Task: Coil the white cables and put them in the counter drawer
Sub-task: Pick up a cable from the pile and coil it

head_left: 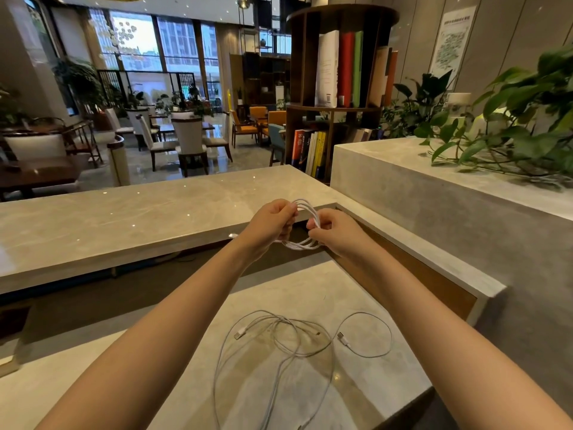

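A coiled white cable [305,209] hangs in the air above the lower counter, looped several times. My left hand [273,221] pinches the coil's left side and my right hand [335,231] grips its right side. Both arms reach forward over the lower counter [387,377]. On that counter, close to me, loose white cables [279,339] lie tangled in wide loops with their plugs showing. No drawer is visible from here.
A raised stone ledge [124,212] runs across in front of my hands. To the right stands a higher stone block [434,187] with leafy plants [511,125]. Behind it is a round bookshelf [338,88]; a lounge with chairs lies beyond.
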Available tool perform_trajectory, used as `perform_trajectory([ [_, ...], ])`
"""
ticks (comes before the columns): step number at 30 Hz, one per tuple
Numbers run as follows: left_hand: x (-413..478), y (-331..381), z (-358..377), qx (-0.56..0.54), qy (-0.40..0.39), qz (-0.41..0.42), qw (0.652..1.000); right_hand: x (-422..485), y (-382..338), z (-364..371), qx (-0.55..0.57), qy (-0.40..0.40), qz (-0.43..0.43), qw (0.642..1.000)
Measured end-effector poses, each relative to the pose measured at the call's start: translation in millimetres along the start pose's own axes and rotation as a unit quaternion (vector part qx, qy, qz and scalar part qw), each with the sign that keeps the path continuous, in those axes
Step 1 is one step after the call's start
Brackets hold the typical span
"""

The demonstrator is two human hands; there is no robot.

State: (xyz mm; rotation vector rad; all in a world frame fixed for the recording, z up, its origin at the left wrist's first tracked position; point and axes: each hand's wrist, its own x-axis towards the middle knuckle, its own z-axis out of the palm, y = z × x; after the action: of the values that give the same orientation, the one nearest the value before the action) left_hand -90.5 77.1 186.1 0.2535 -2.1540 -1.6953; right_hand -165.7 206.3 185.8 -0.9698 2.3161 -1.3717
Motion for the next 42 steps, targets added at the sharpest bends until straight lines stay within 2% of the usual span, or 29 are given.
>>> perform_trajectory([
  [2,1,0,-2,-0.032,0.003,-0.022,0.999,0,2,-1,-0.026,0.02,-0.014,0.999],
  [6,5,-3,-12,-0.079,0.018,-0.067,0.994,-3,0,-11,0.019,0.041,-0.01,0.999],
  [11,8,-6,-20,-0.072,0.019,-0.067,0.995,-11,-3,-29,0.033,-0.023,-0.033,0.999],
  [14,10,-6,-22,-0.066,0.041,-0.064,0.995,-14,6,-38,-0.02,-0.071,-0.045,0.996],
  [16,10,-7,-22,-0.105,0.039,-0.071,0.991,-16,11,-38,-0.082,-0.077,-0.044,0.993],
  [18,9,-8,-18,-0.21,0.035,-0.099,0.972,-16,17,-33,-0.135,-0.087,-0.043,0.986],
  [20,7,-11,-9,-0.339,0.034,-0.143,0.929,-12,24,-23,-0.149,-0.093,-0.032,0.984],
  [22,5,-16,3,-0.439,0.032,-0.175,0.881,-7,31,-13,-0.153,-0.066,-0.03,0.986],
  [23,4,-19,7,-0.466,0.033,-0.185,0.865,-5,34,-9,-0.136,-0.045,-0.029,0.989],
  [25,2,-24,12,-0.479,0.036,-0.192,0.856,-5,35,-4,-0.039,-0.011,-0.016,0.999],
  [27,1,-29,15,-0.46,0.04,-0.184,0.867,-7,31,-3,0.053,-0.014,-0.011,0.998],
  [28,0,-30,16,-0.447,0.044,-0.177,0.876,-8,29,-4,0.064,-0.025,-0.016,0.997],
  [33,0,-32,17,-0.359,0.073,-0.123,0.922,-12,15,-4,0.015,-0.08,-0.022,0.996],
  [37,-2,-31,19,-0.256,0.07,-0.08,0.961,-16,15,-3,0.049,-0.022,-0.042,0.998],
  [42,-2,-29,23,-0.095,0.066,-0.069,0.991,-17,19,0,0.161,0.003,0.014,0.987],
])
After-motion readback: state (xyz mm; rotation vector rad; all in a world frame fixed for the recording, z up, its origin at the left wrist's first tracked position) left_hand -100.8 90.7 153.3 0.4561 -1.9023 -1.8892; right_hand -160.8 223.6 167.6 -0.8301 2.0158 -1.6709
